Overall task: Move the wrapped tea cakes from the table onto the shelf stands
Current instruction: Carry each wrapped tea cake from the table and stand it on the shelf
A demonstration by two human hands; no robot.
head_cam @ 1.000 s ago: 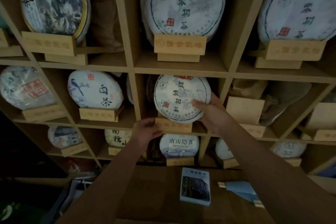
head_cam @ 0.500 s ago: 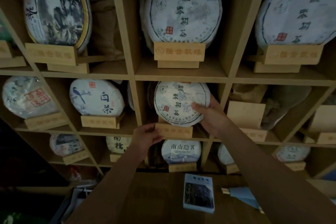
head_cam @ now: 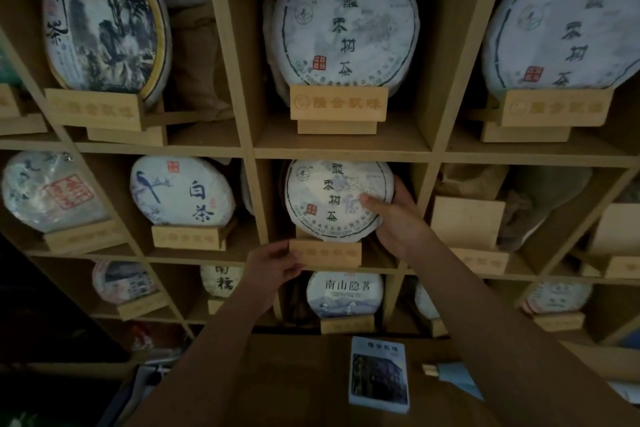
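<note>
A white paper-wrapped tea cake (head_cam: pixel 329 198) with black characters stands upright in the middle cubby of the wooden shelf (head_cam: pixel 341 152). Its lower edge sits behind a small wooden stand (head_cam: pixel 325 253). My right hand (head_cam: pixel 394 215) grips the cake's right rim, thumb across its face. My left hand (head_cam: pixel 273 263) pinches the stand's left end. Other wrapped cakes rest on stands in the neighbouring cubbies, such as the white one with a blue bird (head_cam: pixel 181 191) to the left.
An empty wooden stand (head_cam: pixel 467 222) sits in the cubby to the right, with brown sacks behind it. On the dark table (head_cam: pixel 277 385) below lie a small booklet (head_cam: pixel 379 374) and a blue paper item (head_cam: pixel 453 378).
The view has tilted slightly, so the shelf sits lower in frame. Both hands stay on the cake and stand, the cake settling a little lower against the stand.
</note>
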